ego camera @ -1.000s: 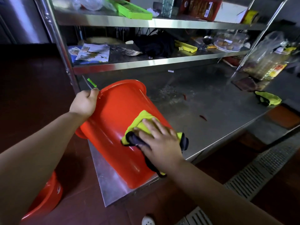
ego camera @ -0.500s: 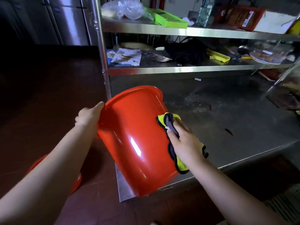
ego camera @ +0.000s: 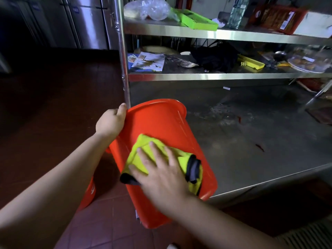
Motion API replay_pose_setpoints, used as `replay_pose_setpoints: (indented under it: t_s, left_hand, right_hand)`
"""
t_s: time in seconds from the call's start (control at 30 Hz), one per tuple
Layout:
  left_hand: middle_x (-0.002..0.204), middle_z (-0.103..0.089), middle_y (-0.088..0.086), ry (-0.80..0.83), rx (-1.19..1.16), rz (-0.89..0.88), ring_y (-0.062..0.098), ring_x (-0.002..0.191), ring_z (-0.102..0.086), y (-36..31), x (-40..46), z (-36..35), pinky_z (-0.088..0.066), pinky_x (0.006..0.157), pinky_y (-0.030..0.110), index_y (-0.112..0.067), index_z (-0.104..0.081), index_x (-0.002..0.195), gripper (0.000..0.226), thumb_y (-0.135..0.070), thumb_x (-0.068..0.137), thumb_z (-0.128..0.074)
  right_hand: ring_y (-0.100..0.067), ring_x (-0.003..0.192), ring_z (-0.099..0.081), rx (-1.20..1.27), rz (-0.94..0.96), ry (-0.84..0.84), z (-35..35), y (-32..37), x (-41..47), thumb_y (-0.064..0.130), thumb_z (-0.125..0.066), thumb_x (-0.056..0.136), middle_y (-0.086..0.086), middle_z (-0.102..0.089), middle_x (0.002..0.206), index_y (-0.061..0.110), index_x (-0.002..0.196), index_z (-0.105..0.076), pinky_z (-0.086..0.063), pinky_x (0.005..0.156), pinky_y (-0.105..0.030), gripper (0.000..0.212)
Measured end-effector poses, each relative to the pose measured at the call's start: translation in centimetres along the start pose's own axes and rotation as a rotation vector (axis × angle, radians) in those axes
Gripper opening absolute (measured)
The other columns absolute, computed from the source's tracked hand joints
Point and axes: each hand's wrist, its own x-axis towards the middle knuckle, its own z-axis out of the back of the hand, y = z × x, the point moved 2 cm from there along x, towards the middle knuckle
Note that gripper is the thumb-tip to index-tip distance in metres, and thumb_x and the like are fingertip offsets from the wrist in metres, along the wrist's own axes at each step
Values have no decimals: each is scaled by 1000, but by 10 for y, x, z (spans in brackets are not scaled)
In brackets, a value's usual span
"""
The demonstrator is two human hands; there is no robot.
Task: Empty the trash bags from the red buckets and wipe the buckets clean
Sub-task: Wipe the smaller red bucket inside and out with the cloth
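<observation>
Red bucket: tipped on its side at the near left corner of the steel table, rim toward the shelf post, base overhanging the table's near edge toward the person. Left hand: at the bucket's rim on the left side, fingers curled round the rim edge, thumb up against the post side; it grips the rim. Right hand: laid flat on the bucket's upturned outer wall, fingers straight and spread, pressing the cloth against the plastic; nothing is pinched. Cloth: yellow with dark trim, folded, lying between the right palm and the bucket wall, its yellow part showing past the fingertips toward the rim and a dark fold showing on either side of the hand. The bucket thus lies between the two hands, left at the rim, right on the wall nearer the base. Second bucket: red, on the tiled floor below the left forearm, mostly hidden by it. Table surface: stained, with small red scraps near the middle. Shelf rack at the table's far edge: lower shelf carries papers, a black bundle and a yellow tray; upper shelf carries a clear plastic bag, a green tray and a red crate. Steel cabinets stand at the far left.
</observation>
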Motion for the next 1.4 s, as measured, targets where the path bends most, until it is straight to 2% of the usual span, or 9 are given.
replay_pose_setpoints:
  t_s: [0.17, 0.33, 0.47, 0.6, 0.8, 1.03, 1.17, 1.27, 1.4]
  left_hand:
    - [45, -45, -2, -32, -111, 49, 18, 51, -47, 10, -4, -3, -31, 57, 34, -12, -40, 48, 54, -46, 91, -38]
    - [45, -37, -3, -19, -214, 86, 22, 50, -40, 25, -14, -9, -33, 57, 36, -16, -40, 45, 48, -49, 81, -37]
    - [48, -35, -2, 0, -287, 73, 22, 51, -37, 31, -14, -6, -34, 59, 36, -16, -35, 48, 47, -49, 81, -37]
    - [50, -36, -3, 88, -274, -6, 20, 52, -37, 26, -9, -6, -33, 58, 35, -16, -35, 51, 51, -47, 92, -36]
    - [48, -35, -7, 143, -257, -7, 5, 39, -36, 31, -6, 0, -31, 41, 17, -18, -36, 51, 54, -42, 99, -35]
    - [55, -49, 3, 110, -342, 104, 18, 56, -45, 32, -5, -6, -41, 64, 38, -13, -50, 55, 46, -42, 90, -44]
    - [57, -46, 9, 95, -455, 159, 23, 60, -44, 36, -5, -10, -45, 68, 50, -15, -53, 54, 39, -48, 72, -46]
    - [48, -36, 2, 79, -466, 162, 22, 53, -37, 37, 1, -15, -35, 58, 44, -17, -41, 42, 43, -51, 68, -46]
    - [44, -32, -3, 93, -475, 162, 18, 43, -35, 46, 8, -18, -32, 50, 34, -19, -40, 52, 35, -45, 74, -44]
  right_hand:
    - [-30, 141, -25, 40, 105, -13, -2, -13, 26, 46, -51, 86, 1, -37, 150, 37, 125, -55, -26, 109, -51, 40]
    - [-21, 135, -39, 406, -212, -235, -8, -93, 34, 42, -53, 87, 4, -47, 143, 27, 117, -65, -41, 98, -38, 36]
    - [-11, 133, -40, 851, -541, -193, -27, -137, 35, 38, -53, 93, 9, -46, 143, 27, 132, -54, -35, 98, -21, 40]
    - [-25, 116, -51, 688, -624, -185, -21, -131, 52, 37, -47, 94, 2, -54, 130, 24, 122, -55, -46, 85, -36, 31]
    - [-31, 138, -27, 153, -433, -45, -2, -80, 70, 47, -42, 92, -3, -27, 154, 35, 132, -46, -34, 96, -46, 42]
    - [-39, 143, -12, -26, 5, 4, -3, -18, 76, 41, -44, 92, -6, -27, 155, 39, 135, -45, -14, 109, -56, 43]
    - [-28, 141, -25, 94, 126, -70, 2, -41, 76, 41, -48, 88, 3, -41, 148, 39, 124, -58, -25, 107, -47, 37]
    - [-19, 141, -28, 224, 81, -116, 0, -74, 75, 43, -47, 87, 11, -42, 146, 39, 120, -61, -29, 104, -43, 36]
    - [-9, 141, -24, 514, -78, -179, -17, -124, 66, 37, -54, 90, 15, -38, 147, 24, 117, -66, -28, 108, -40, 31]
